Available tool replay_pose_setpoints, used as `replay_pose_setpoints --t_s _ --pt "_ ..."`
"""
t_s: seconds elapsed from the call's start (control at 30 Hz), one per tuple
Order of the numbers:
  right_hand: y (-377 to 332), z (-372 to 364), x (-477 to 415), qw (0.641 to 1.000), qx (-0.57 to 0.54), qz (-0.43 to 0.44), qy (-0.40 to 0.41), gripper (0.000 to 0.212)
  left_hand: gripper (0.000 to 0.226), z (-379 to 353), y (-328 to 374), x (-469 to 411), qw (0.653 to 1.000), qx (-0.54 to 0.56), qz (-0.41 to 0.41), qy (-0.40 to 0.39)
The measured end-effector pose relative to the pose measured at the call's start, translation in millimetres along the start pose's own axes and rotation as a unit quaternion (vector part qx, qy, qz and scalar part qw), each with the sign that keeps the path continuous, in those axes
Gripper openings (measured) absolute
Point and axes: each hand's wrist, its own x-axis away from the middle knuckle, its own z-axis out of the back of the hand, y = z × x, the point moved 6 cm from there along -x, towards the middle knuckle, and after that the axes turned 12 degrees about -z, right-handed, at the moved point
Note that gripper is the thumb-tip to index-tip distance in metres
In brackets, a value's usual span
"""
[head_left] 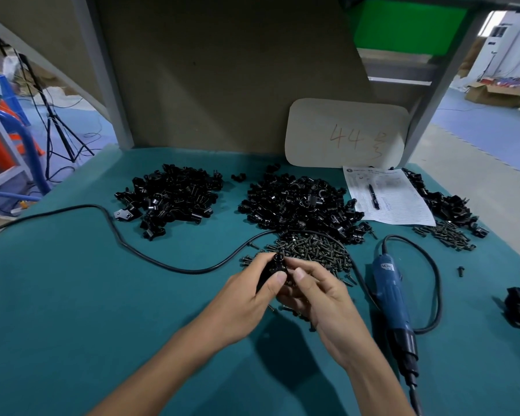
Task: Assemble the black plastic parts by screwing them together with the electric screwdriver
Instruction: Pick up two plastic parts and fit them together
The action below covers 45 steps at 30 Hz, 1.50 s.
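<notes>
Above the desk (102,295), near its middle, the black plastic part (274,265) is held between both hands. The left hand (246,298) grips it, fingers curled round its left side, thumb on top. The right hand (318,295) pinches its right side with thumb and curled fingers; whether a screw is also held cannot be told. The screw pile (312,249) lies just behind the hands. The electric screwdriver (392,295) lies flat to the right, untouched, tip toward the person. Further back sit the left heap (171,196), middle heap (300,202) and right heap (445,202) of black parts. A printed sheet (400,202) with a pen (373,196) lies between the latter two.
</notes>
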Motion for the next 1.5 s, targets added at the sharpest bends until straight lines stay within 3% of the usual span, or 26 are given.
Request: replay_pose_setpoints --t_s 0.1,0.17,0.27,0.33,0.4,0.47,0.57,0.63,0.73,0.8,0.87,1.03,1.17,1.33,1.43,1.5 --pt "-19.3 24.7 -28.4 0.974 0.202 0.046 0.095 0.022 0.049 4.2 -8.1 -0.7 1.0 -0.018 0.016 0.003" --pt "-27.6 39.4 -57.8 0.893 0.409 0.056 0.18 0.024 0.047 3.9 -11.7 -1.0 0.999 -0.026 0.021 0.001" --pt "-14.9 51.0 -100.4 0.751 0.629 0.021 0.201 0.029 0.047 1.3 -14.7 -0.5 0.999 -0.025 0.026 0.002" --pt "-4.2 52.7 -113.8 0.699 0.688 0.027 0.194 0.02 0.059 -0.2 -15.9 -0.6 0.999 -0.023 0.03 -0.001" --pt "-2.0 51.3 -117.0 0.672 0.714 0.049 0.19 0.012 0.066 -0.8 -17.8 -0.6 0.999 -0.022 0.035 -0.004" --pt "-8.4 52.0 -114.8 0.682 0.701 0.073 0.196 0.011 0.066 -0.6 -19.0 -0.3 0.999 -0.026 0.034 -0.005" --pt "-28.6 59.8 -99.8 0.739 0.62 0.104 0.242 0.011 0.061 1.2 -19.7 -0.6 0.999 -0.037 0.03 -0.004" --pt "-38.6 63.5 -85.4 0.806 0.529 0.093 0.249 0.004 0.058 1.8 -19.2 -2.1 0.999 -0.044 0.025 -0.007" --pt "-36.7 56.2 -62.5 0.952 0.246 0.035 0.177 0.009 0.051 1.2 -17.7 -5.3 0.998 -0.053 0.017 -0.004" --pt "-29.8 42.2 -46.5 0.992 0.083 0.016 0.098 0.016 0.048 0.0 -16.0 -7.2 0.998 -0.059 0.012 -0.001" --pt "-22.1 29.7 -33.2 0.998 0.019 0.006 0.057 0.021 0.047 -1.6 -14.2 -8.5 0.998 -0.064 0.005 0.001" --pt "-11.4 19.6 -23.8 0.998 -0.029 -0.005 0.048 0.018 0.039 -2.3 -11.0 -10.0 0.998 -0.065 0.0 0.006" --pt "-10.9 19.0 -21.7 1.0 -0.011 -0.01 0.025 0.02 0.035 -1.0 -11.2 -7.9 0.998 -0.065 -0.003 0.006" --pt "-15.5 19.2 -23.2 0.987 0.159 0.015 0.028 0.016 0.031 -2.9 -11.3 -6.3 0.997 -0.077 -0.009 -0.004" --pt "-21.3 17.3 -23.0 0.952 0.298 0.052 0.04 0.008 0.034 -3.2 -11.9 -6.2 0.995 -0.094 -0.015 -0.006" --pt "-23.3 15.3 -23.9 0.919 0.385 0.075 0.042 0.018 0.038 -3.6 -10.2 -6.5 0.994 -0.108 -0.027 -0.01"
